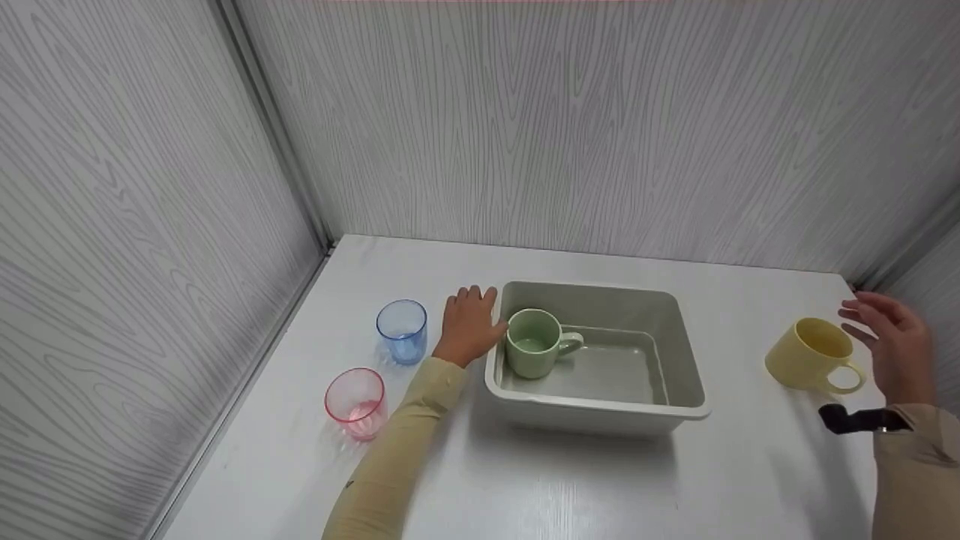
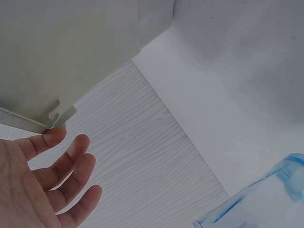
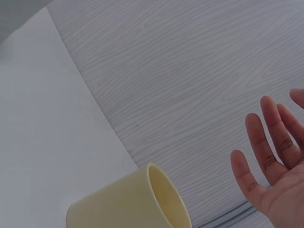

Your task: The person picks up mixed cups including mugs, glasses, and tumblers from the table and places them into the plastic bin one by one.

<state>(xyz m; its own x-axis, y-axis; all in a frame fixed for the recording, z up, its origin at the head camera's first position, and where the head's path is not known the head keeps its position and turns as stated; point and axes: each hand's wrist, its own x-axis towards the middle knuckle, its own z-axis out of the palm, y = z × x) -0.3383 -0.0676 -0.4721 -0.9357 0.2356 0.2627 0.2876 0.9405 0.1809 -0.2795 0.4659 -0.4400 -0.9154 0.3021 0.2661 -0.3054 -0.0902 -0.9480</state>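
My left hand (image 1: 470, 327) is at the left wall of a grey-green bin (image 1: 600, 402), its thumb right at the rim beside the green mug. In the left wrist view its fingers (image 2: 71, 154) are spread and loosely bent, holding nothing. The green mug (image 1: 531, 360) stands inside the bin at the left end, handle to the right. My right hand (image 1: 896, 341) is at the right of the yellow mug (image 1: 791, 360), apart from it, with relaxed fingers. In the right wrist view an open palm faces the yellow mug's mouth.
Left of my left hand stands a blue tumbler (image 1: 406, 346), and nearer to me a pink tumbler (image 1: 365, 424). Everything is on a white table (image 1: 570, 487). Wood-grain panels (image 1: 585, 135) close off the back and both sides.
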